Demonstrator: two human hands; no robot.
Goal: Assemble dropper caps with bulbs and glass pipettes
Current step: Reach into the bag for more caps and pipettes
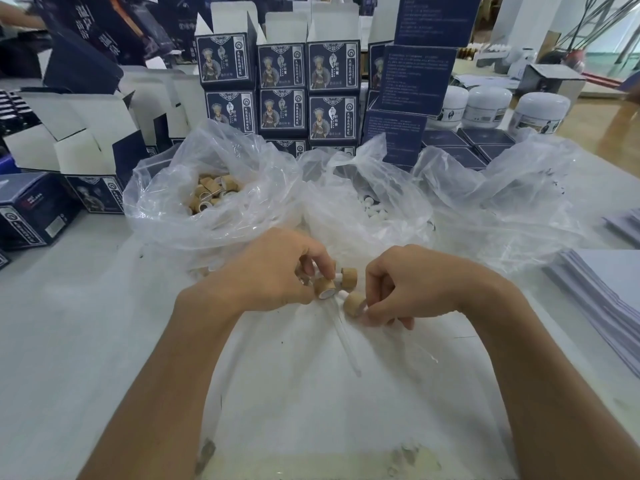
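My left hand (277, 268) is pinched shut on two wooden caps (325, 287), one of them with a glass pipette (341, 332) running down toward me over the table (69, 341). My right hand (412, 282) is closed on a third wooden cap (353, 303), fingertips (370, 311) pressed at its end. The hands are nearly touching, caps between them.

Clearance: bare tabletop on the near left, open room there. Just beyond the hands, a clear bag of loose caps (211, 190) at left and a bag of white bulbs (372, 207) at centre; a third crumpled bag (512, 202) at right. A stack of dark blue boxes (280, 95) walls off the back. A paper stack (602, 292) crowds the right edge.
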